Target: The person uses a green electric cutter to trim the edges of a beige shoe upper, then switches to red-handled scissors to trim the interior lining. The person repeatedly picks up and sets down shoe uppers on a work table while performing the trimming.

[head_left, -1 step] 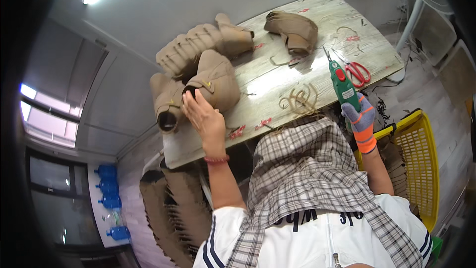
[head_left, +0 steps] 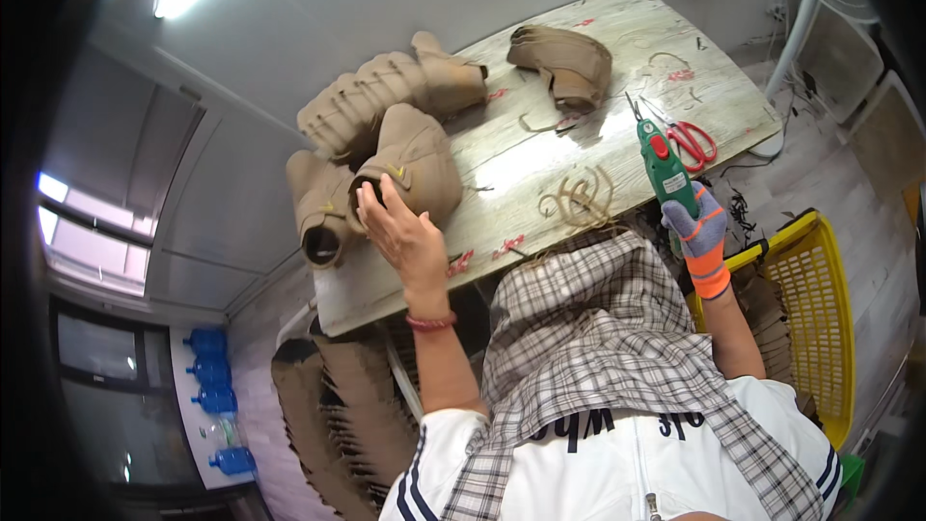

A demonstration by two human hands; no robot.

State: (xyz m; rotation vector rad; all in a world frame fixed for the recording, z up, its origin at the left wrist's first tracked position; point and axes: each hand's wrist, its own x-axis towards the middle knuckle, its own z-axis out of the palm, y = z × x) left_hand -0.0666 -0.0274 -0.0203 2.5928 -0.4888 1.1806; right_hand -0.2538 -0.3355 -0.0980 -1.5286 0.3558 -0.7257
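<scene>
My left hand (head_left: 403, 239) is bare, with a red bracelet on the wrist. Its fingers are stretched out in front of a rounded stack of tan boot uppers (head_left: 424, 154); whether the fingertips touch it I cannot tell. Beside it, at the table's left end, stands another tan stack (head_left: 313, 195) with a dark opening. In a grey and orange glove, my right hand (head_left: 702, 222) grips a green handheld power tool (head_left: 667, 174) with a red switch and a thin pointed tip. Red-handled scissors (head_left: 692, 145) lie next to the tool on the table.
On the pale worktable (head_left: 521, 174) a long row of tan uppers (head_left: 386, 87) lies at the back left. A smaller tan bundle (head_left: 564, 63) sits farther right. Tangled cord (head_left: 582, 195) rests near the front edge. A yellow basket (head_left: 831, 309) stands at my right, more stacked pieces (head_left: 362, 396) at my left.
My left hand has shifted slightly to the right and toward me, its fingers still stretched. The right hand keeps the tool in nearly the same place.
</scene>
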